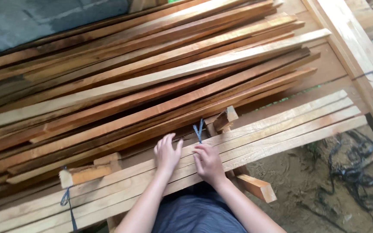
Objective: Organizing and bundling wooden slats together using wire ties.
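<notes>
Both hands are down on the bundle of pale, light-coloured wooden slats (pixel 247 138), which runs across the lower part of the view from lower left to upper right. The left hand (pixel 167 153) lies flat on top of the slats, fingers spread wide, holding nothing. Just beside it, the right hand (pixel 208 163) has its fingers curled and pinched at the base of the thin blue plastic strap (pixel 199 130). The strap's two loose ends stick up in a small V right above that hand's fingertips, at the far edge of the bundle.

The slats are long, narrow and squared, laid side by side, smooth and paler than the stock behind them. A second blue strap (pixel 67 203) wraps the bundle well to the left, hanging down at the near edge.

Beyond the hands sits a big heap of reddish-brown wooden strips (pixel 152 82), fanned out loosely. A short wooden block (pixel 257 187) pokes out under the bundle near the right wrist. Tangled black cord (pixel 355 172) lies on the dirt floor (pixel 298 181) at right.
</notes>
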